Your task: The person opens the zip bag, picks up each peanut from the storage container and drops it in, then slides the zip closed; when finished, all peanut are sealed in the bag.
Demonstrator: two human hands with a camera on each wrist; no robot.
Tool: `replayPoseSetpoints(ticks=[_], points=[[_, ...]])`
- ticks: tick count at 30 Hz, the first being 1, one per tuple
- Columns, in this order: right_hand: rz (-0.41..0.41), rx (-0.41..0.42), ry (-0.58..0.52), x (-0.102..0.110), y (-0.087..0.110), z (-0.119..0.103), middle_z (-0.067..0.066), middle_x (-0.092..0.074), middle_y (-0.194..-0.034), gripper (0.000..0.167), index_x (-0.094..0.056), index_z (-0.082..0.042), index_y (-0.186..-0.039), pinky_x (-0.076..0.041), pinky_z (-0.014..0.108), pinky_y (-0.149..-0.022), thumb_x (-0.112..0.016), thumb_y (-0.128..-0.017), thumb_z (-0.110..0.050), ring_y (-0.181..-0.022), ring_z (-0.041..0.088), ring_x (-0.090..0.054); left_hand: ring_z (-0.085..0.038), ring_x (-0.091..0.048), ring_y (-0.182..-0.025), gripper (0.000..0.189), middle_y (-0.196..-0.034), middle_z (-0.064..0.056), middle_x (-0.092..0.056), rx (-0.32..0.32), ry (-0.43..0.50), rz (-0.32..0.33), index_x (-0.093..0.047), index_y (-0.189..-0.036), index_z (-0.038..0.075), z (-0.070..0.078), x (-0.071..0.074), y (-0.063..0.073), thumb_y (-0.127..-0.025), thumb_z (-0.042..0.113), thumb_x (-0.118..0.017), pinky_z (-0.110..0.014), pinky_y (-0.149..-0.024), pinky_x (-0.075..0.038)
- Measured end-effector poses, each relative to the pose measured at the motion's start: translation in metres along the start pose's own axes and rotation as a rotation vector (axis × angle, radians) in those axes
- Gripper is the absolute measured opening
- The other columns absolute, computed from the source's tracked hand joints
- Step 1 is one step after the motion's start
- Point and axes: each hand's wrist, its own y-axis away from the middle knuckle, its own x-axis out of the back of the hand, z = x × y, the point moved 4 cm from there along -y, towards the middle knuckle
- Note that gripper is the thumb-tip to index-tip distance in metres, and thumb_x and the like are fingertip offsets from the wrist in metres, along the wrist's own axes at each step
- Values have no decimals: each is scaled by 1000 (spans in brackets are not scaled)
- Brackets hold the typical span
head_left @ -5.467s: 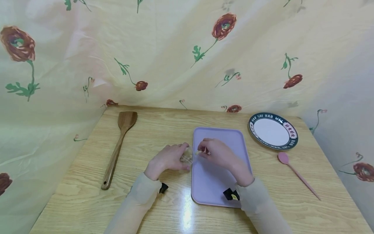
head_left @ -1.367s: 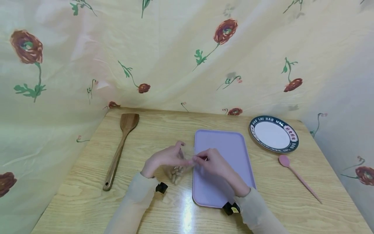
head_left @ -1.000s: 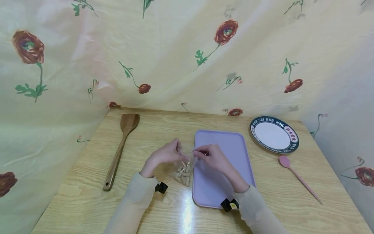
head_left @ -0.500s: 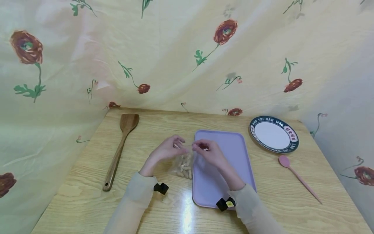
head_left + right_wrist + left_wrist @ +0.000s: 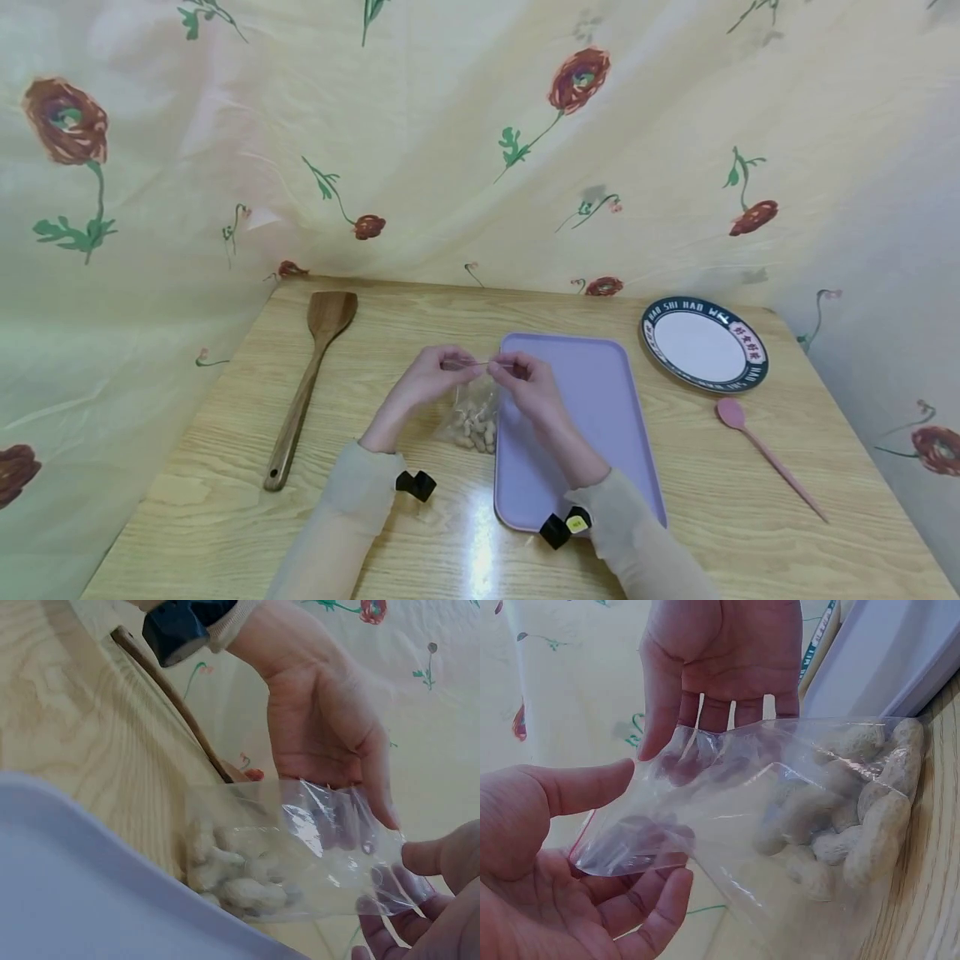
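Observation:
A clear zip bag (image 5: 458,417) with several unshelled peanuts (image 5: 877,832) at its bottom hangs beside the tray's left edge, its lower end at the tabletop. My left hand (image 5: 427,379) pinches one end of the bag's top edge between thumb and fingers. At the other end of that edge, my right hand (image 5: 536,392) pinches the plastic the same way. A red line runs along the top edge in the left wrist view. Fingers of both hands show through the plastic there. Whether the seal is closed, I cannot tell.
A lilac tray (image 5: 577,467) lies under my right hand and forearm. A wooden spatula (image 5: 300,400) is at the left. To the right lie a dark-rimmed plate (image 5: 697,342) and a pink spoon (image 5: 772,454). A flowered cloth (image 5: 450,142) hangs behind the table.
Both hands have moved up and away from me, raising the bag's top edge. That edge is now stretched straight between them, and the peanuts hang in plain sight below.

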Motion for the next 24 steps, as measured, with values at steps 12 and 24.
replayPoseSetpoints(ticks=[12, 24], points=[[30, -73, -57, -3, 2, 4, 3, -71, -92, 22, -69, 2, -107, -47, 38, -84, -68, -96, -17, -84, 16, -63, -23, -67, -88, 23, -99, -16, -70, 38, 92, 95, -67, -108, -5, 0, 0, -3, -93, 12, -70, -32, -77, -56], [58, -94, -116, -4, 2, 6, 0, -68, -82, 17, -69, 1, -99, -45, 35, -82, -66, -97, -15, -78, 13, -62, -21, -67, -79, 24, -92, -15, -71, 45, 128, 121, -67, -106, -7, -4, -4, -6, -93, 12, -71, -34, -74, -56]])
